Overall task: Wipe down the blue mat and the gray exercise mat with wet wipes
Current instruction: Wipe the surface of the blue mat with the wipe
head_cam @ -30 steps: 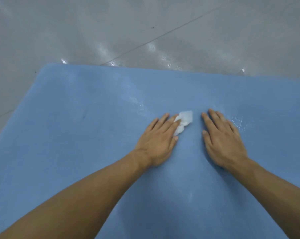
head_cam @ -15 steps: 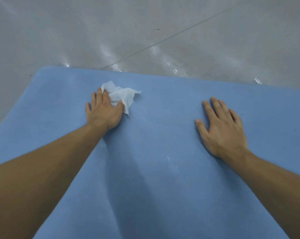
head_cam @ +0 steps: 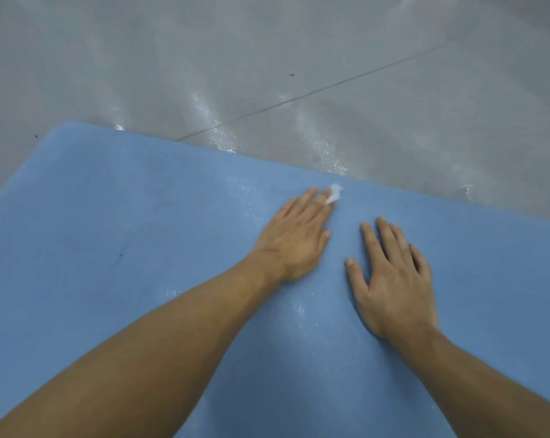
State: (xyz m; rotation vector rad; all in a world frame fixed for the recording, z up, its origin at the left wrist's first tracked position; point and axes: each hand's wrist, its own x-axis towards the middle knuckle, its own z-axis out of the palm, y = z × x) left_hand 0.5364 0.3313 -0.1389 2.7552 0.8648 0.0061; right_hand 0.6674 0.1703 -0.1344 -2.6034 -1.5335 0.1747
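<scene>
Nearest the camera, both forearms reach out over the blue mat (head_cam: 109,248), which fills the lower part of the view and lies flat on the floor. A faint damp sheen (head_cam: 299,308) shows on the mat between the two arms.

The right hand (head_cam: 393,279) lies palm down on the mat, fingers straight and slightly spread, holding nothing. It sits in much the same place as half a second ago, so it looks like a brace rather than a working hand.

The change is in the left hand (head_cam: 294,240). Half a second ago it was out towards the mat's left side, with the wet wipe (head_cam: 334,195) bunched and plainly visible beside its fingers. Now it has swept back to the right and lies just beside the right hand. It is flat, fingers extended, pressing the wipe down. Only a small white corner shows past the fingertips, and the rest is hidden under the hand. Another wet patch (head_cam: 245,191) glistens just left of those fingers.

This reads as side-to-side strokes across the mat's far strip, close to its far edge (the nearer surface probably still needs passes).

Beyond the edge lies the glossy gray floor (head_cam: 267,58). The gray exercise mat is not in view, so that half of the task appears to be still ahead.
</scene>
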